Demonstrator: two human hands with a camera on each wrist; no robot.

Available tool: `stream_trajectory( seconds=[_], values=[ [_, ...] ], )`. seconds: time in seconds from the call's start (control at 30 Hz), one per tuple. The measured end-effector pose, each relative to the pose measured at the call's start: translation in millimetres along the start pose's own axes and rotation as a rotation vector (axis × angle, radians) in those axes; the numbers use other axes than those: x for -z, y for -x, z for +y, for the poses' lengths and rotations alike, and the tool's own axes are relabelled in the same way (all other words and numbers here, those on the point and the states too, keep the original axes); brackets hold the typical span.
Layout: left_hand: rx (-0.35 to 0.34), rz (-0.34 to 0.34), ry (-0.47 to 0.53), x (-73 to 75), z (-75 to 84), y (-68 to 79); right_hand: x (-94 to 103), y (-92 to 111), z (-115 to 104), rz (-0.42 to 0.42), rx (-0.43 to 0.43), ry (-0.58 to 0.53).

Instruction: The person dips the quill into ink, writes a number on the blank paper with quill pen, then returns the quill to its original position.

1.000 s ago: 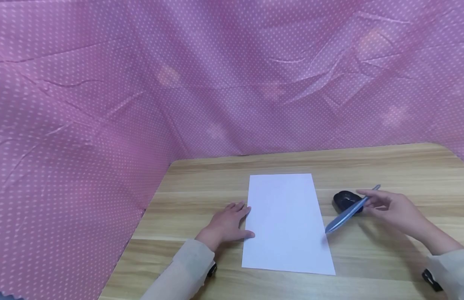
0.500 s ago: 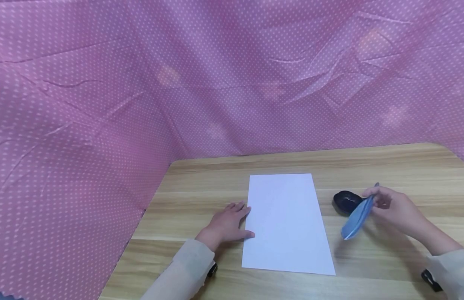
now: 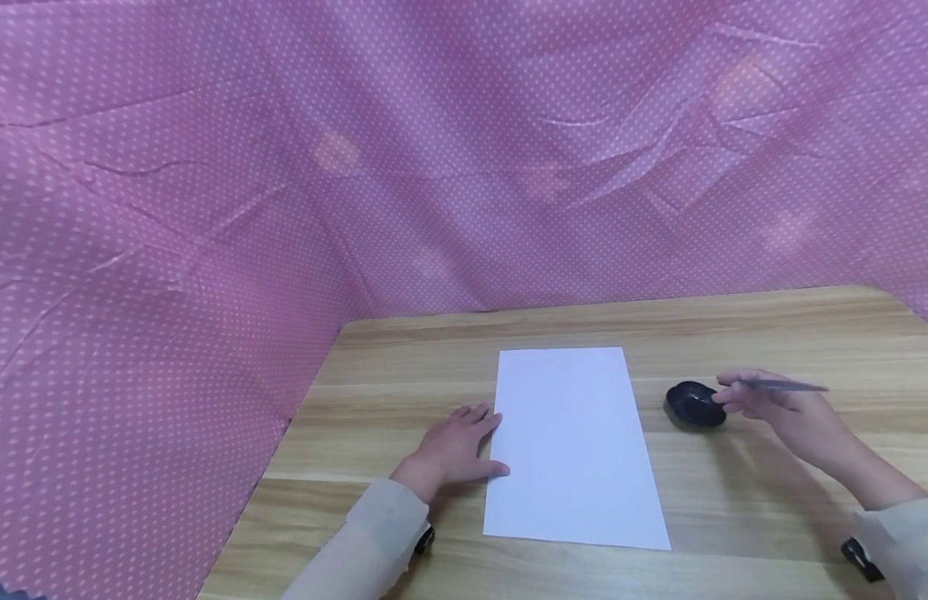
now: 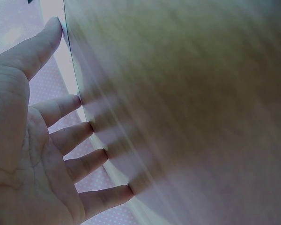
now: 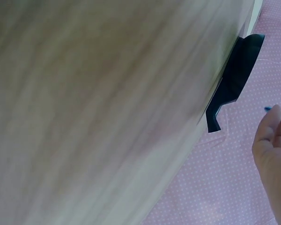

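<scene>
In the head view, my left hand [image 3: 452,447] rests with spread fingers at the left edge of a white sheet of paper [image 3: 572,450] on the wooden table. In the left wrist view, the straight fingertips [image 4: 105,153] of that hand touch the surface. My right hand [image 3: 779,412] pinches a slim blue feather [image 3: 782,385], seen nearly edge-on and pointing right. Left of these fingers, a small black dish [image 3: 692,404] stands on the table. In the right wrist view, the black dish [image 5: 239,70] is apart from the hand, and a small dark blue tip [image 5: 268,108] shows by the fingers.
A pink cloth [image 3: 464,167] with white dots hangs behind and at the left of the table [image 3: 419,358]. The dish stands close to the paper's right edge. Black straps [image 3: 863,560] show at both wrists.
The feather has swung in my right hand, from pointing down-left toward the paper to pointing right. My left hand, the paper and the dish have stayed in place.
</scene>
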State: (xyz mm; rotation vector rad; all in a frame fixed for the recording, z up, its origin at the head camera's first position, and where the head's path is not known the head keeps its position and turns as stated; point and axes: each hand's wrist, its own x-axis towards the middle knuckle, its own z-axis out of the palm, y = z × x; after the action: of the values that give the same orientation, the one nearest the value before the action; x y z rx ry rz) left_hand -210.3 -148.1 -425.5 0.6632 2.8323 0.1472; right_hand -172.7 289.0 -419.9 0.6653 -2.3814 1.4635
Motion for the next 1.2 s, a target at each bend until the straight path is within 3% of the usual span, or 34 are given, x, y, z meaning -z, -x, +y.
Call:
stream_trajectory(
  seconds=[0.17, 0.37, 0.53, 0.8, 1.0, 1.2],
  values=[
    [0.003, -0.004, 0.006, 0.2, 0.1, -0.2, 1.7, -1, -1, 0.015, -0.024, 0.013],
    [-0.002, -0.008, 0.005, 0.5, -0.3, 0.0, 6.9, 0, -1, 0.026, -0.186, 0.053],
    [0.002, -0.014, 0.004, -0.1, -1.0, -0.5, 11.4, 0, 0, 0.067, -0.267, 0.173],
    [0.001, -0.011, -0.011, -1.2, -2.0, -1.6, 14.3, -3, -3, 0.098, -0.288, 0.193],
    [0.001, -0.017, -0.022, -1.3, -2.0, -1.9, 16.5, -4, -7, 0.029, -0.347, 0.245],
    [0.005, -0.018, -0.019, -0.5, -2.0, -3.2, 16.8, -3, -3, 0.006, -0.348, 0.2]
  ],
)
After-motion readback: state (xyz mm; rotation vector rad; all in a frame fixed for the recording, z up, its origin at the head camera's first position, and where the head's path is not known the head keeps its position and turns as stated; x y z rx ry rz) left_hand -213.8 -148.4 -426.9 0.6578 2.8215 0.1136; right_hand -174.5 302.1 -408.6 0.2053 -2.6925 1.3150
